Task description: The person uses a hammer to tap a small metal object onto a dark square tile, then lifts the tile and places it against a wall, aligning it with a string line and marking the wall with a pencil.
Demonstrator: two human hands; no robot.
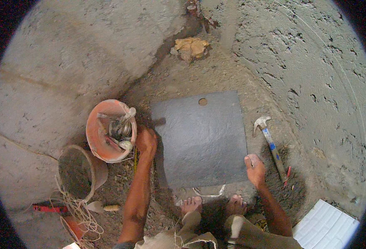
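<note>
A large dark grey square slab (201,143) with a round hole near its far edge lies in front of my feet. My right hand (255,169) is closed on the slab's right edge near the close corner, thumb toward the top face. My left hand (146,142) is closed at the left edge, its fingertips mostly hidden. Beside that hand stands an orange bucket (95,137) holding several tools and a coil. A dark patch, perhaps a shadow, falls on the slab by my left hand.
A hammer (273,149) lies on the dirt at right, near a small red object. At left are a mortar-crusted bucket (99,172), tangled string (81,213), a wooden-handled trowel (110,208) and a red tool (50,208). Rough plastered walls (307,62) enclose the corner; crumpled yellowish paper (192,47) lies there. A white panel (326,226) is at lower right.
</note>
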